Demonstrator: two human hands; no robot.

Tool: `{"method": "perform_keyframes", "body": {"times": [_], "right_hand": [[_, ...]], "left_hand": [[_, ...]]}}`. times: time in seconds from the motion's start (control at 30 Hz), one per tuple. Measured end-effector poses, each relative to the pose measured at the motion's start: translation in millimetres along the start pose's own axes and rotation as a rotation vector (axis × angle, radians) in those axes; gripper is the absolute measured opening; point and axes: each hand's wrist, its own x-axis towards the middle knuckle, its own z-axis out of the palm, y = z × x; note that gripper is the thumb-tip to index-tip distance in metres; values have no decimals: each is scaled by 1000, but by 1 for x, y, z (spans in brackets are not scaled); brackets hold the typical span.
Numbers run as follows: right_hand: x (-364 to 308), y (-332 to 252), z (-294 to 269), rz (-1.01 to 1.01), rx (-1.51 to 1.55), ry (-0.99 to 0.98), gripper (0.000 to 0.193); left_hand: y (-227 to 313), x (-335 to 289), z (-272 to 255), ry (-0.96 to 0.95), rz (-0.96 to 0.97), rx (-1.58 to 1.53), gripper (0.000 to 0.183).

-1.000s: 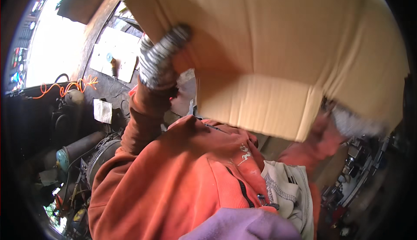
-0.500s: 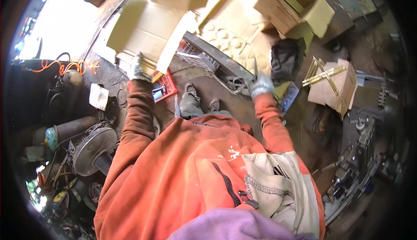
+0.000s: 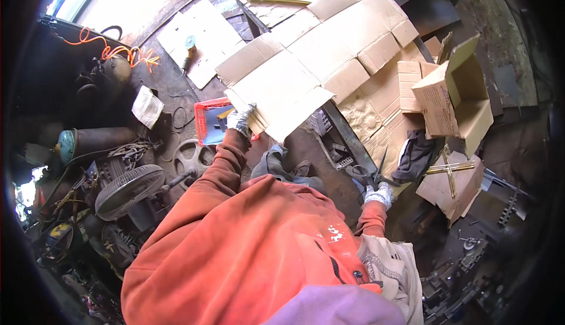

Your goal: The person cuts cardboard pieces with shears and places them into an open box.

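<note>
The left grip, white-gloved, is closed on the near edge of the flat, unfolded tan cardboard sheet, which extends from it toward two o'clock. The right grip, likewise gloved, clasps the dark, slender, pointed metal tool; from this grip, the sheet lies at eleven o'clock.

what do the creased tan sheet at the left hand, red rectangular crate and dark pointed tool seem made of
Creased tan sheet: matte cardboard, judging by fold lines and flaps. Red rectangular crate: probably smooth plastic, from bright, even colour. Dark pointed tool: likely metal, given its slim tapering blade; finish unclear.
</note>
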Motion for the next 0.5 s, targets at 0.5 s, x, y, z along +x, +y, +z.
{"method": "perform_keyframes", "body": {"times": [0.5], "right_hand": [[-5, 14, -27, 34, 991, -478, 14]], "left_hand": [[-8, 10, -19, 99, 85, 371, 43]]}}
